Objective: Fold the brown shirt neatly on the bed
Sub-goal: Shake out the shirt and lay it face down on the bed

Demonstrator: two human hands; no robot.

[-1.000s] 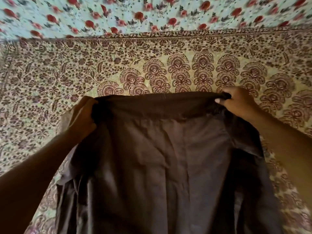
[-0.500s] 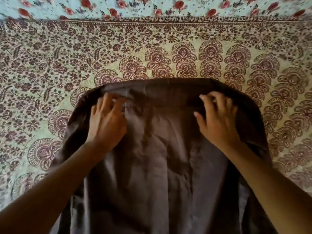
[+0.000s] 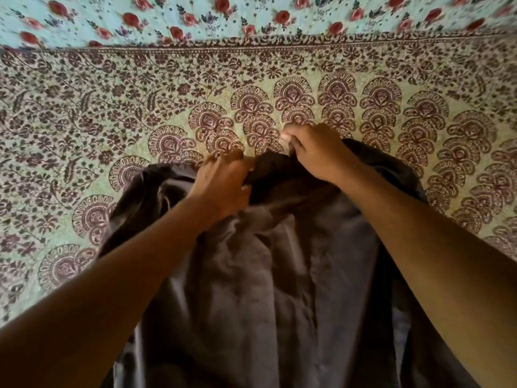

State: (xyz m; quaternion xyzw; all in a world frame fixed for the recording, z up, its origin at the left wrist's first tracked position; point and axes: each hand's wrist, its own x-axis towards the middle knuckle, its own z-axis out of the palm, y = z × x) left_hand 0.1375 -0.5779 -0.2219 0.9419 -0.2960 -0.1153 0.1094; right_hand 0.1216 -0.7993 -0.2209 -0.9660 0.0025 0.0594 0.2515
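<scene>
There is one brown shirt (image 3: 268, 275) and two hands. The shirt lies spread on the bed, on a bedspread (image 3: 84, 121) with dark flower shapes. Past that is a blue cloth (image 3: 251, 12) with red roses. Both arms reach over the shirt and hide parts of it. The left hand (image 3: 223, 186) and right hand (image 3: 316, 152) are close together at the shirt's far edge, each with fingers curled into the bunched cloth.
</scene>
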